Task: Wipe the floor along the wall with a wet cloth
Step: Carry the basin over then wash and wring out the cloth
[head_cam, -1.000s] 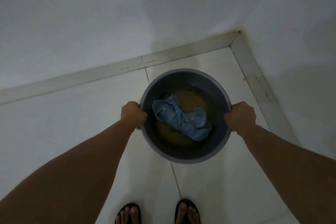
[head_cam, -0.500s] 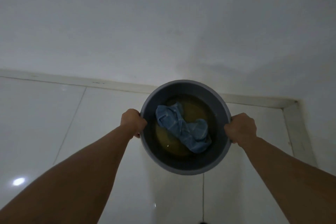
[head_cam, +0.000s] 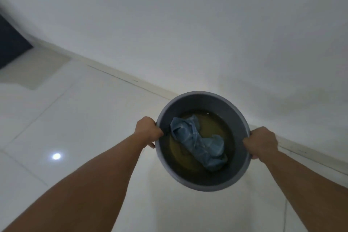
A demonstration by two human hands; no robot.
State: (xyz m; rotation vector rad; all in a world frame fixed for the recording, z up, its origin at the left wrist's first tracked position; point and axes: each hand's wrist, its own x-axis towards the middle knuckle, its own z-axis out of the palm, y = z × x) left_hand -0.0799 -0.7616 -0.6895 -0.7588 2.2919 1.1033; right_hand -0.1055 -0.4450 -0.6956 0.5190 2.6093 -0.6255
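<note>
Hands carry a grey basin (head_cam: 204, 184) out in front of the body, one at each side of its rim. The left hand (head_cam: 147, 131) has its grip clamped on the rim's left edge, fingers curled under and thumb over the lip. The right hand (head_cam: 260, 142) has its grip clamped on the opposite edge in the same way. Holding it at two opposite points looks meant to keep the basin level, since it holds shallow, yellowish water (head_cam: 216, 124) that would slop out if it tipped.

The cloth (head_cam: 197, 142), blue and bunched, lies in the basin, partly in the water, stretching from near the left hand toward the lower right of the bowl. It is soaking there, ready for use, and neither hand touches it.

The basin is held above the white tiled floor (head_cam: 84, 118), near the wall (head_cam: 188, 24). A pale skirting strip (head_cam: 120, 73) runs where floor meets wall, slanting across the view from upper left to lower right and passing behind the basin. A dark shape (head_cam: 11, 43) sits at the far left edge, too blurred to identify. A ceiling light shows as a bright spot (head_cam: 56, 156) on the glossy tiles.

Wiping has not begun. The likely next step is to set the basin down close to the wall, then lift and wring the cloth.
</note>
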